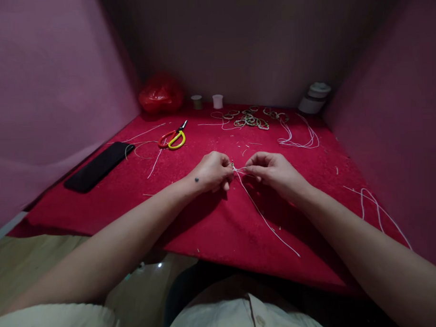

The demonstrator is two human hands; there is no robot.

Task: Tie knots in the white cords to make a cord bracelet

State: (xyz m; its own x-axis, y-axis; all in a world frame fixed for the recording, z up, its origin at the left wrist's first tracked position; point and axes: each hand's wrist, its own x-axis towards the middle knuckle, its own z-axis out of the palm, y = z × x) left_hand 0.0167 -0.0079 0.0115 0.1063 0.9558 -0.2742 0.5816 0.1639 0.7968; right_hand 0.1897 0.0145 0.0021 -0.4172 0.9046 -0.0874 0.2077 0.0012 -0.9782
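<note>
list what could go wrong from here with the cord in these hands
The white cord trails loose toward the near edge of the red cloth, so it might get snagged by a moving arm.
The left hand and right hand pinch fine strands close together, which could slip or tangle.
Cord scraps lie just beyond the hands and might get caught up in the strands.

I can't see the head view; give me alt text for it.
A person's left hand and right hand pinch thin white cord over a red-covered table, one strand trailing toward the near edge. Farther back lie scissors and small cord loops; a flat black object lies at left, a red plastic bag at the back.
</note>
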